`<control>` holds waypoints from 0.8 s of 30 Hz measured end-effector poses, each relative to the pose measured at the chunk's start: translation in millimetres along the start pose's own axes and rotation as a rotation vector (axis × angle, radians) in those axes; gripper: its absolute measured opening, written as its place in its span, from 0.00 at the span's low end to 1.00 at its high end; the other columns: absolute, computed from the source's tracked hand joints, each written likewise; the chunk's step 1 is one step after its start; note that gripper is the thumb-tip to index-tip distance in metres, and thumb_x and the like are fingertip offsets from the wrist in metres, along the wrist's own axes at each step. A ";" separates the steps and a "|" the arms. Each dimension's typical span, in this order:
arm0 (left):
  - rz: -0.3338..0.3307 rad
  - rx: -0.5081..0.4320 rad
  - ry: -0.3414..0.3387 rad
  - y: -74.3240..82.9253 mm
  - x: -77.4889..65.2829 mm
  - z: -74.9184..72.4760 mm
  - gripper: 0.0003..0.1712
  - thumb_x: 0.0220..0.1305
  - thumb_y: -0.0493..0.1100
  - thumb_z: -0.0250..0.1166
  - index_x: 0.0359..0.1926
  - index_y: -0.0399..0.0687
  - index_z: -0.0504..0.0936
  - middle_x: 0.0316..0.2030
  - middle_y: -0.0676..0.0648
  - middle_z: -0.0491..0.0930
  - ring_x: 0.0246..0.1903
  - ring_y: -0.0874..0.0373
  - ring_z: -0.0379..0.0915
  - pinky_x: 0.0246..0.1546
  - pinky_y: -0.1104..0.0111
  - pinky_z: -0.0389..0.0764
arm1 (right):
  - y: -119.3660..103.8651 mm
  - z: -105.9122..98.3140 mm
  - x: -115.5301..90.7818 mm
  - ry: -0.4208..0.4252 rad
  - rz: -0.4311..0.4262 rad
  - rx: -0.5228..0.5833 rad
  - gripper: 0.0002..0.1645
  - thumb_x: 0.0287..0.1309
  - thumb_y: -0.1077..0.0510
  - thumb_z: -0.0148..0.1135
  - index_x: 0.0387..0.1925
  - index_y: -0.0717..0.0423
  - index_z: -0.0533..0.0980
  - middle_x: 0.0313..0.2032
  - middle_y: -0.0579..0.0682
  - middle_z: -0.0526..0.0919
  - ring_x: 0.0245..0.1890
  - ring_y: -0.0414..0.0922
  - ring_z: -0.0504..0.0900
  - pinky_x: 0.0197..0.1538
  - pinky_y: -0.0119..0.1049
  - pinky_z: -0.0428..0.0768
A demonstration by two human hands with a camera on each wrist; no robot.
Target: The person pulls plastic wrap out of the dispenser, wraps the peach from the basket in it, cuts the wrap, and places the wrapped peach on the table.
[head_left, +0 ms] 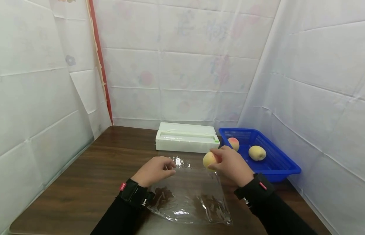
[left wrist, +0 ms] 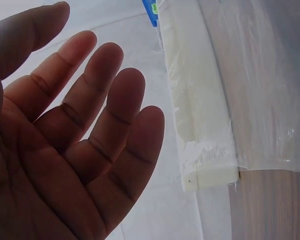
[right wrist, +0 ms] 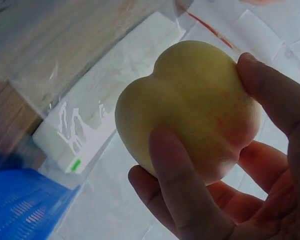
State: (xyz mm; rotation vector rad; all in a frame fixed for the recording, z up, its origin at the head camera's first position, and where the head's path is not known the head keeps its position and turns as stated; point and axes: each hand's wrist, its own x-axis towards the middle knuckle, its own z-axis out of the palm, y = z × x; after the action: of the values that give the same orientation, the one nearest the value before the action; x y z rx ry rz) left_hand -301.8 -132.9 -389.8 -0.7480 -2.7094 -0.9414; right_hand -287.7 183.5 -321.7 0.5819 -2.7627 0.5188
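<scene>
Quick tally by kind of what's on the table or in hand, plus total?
Peaches: 3, one in the right hand as peach, two in the blue basket
Blue basket: 1
White film dispenser: 1
Clear film sheet: 1
Total: 6

Left hand (left wrist: 65,145) is cut off at the left and lower edges of the left wrist view. Peach (head_left: 209,159) is partly hidden by right hand (head_left: 231,165) in the head view. Blue basket (right wrist: 25,207) is cropped in the right wrist view.
</scene>
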 end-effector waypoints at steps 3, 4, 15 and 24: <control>0.002 -0.004 0.000 -0.8 0.5 -0.1 0.07 0.70 0.46 0.72 0.47 0.57 0.89 0.37 0.60 0.86 0.38 0.66 0.79 0.41 0.66 0.81 | -2.6 4.6 -2.4 -0.003 -0.004 0.007 0.30 0.58 0.46 0.80 0.61 0.45 0.83 0.34 0.44 0.75 0.36 0.42 0.71 0.37 0.35 0.68; 0.001 -0.006 -0.002 -1.1 0.7 -0.1 0.07 0.70 0.46 0.72 0.47 0.58 0.89 0.37 0.60 0.86 0.38 0.66 0.79 0.41 0.66 0.81 | -3.3 6.4 -2.7 -0.005 -0.006 0.008 0.29 0.58 0.46 0.80 0.60 0.44 0.84 0.35 0.44 0.75 0.37 0.42 0.72 0.38 0.36 0.68; 0.002 0.002 0.005 -3.7 1.7 0.3 0.07 0.70 0.47 0.72 0.47 0.58 0.89 0.37 0.61 0.86 0.39 0.66 0.79 0.42 0.65 0.81 | -19.7 20.1 -1.4 -0.018 0.014 0.052 0.31 0.55 0.38 0.80 0.59 0.40 0.85 0.41 0.43 0.83 0.38 0.41 0.76 0.41 0.37 0.75; -0.001 -0.011 -0.002 -4.1 3.0 -0.8 0.07 0.70 0.47 0.72 0.48 0.58 0.89 0.38 0.61 0.86 0.39 0.66 0.80 0.41 0.65 0.82 | -30.0 33.2 -4.3 -0.055 0.030 0.086 0.27 0.55 0.38 0.81 0.56 0.38 0.86 0.37 0.41 0.80 0.36 0.40 0.74 0.39 0.37 0.74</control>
State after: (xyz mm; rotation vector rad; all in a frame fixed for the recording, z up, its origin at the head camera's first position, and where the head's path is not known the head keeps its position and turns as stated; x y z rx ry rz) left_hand -306.5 -134.9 -390.4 -0.7508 -2.7084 -0.9573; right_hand -277.2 146.1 -344.4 0.5836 -2.8162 0.6404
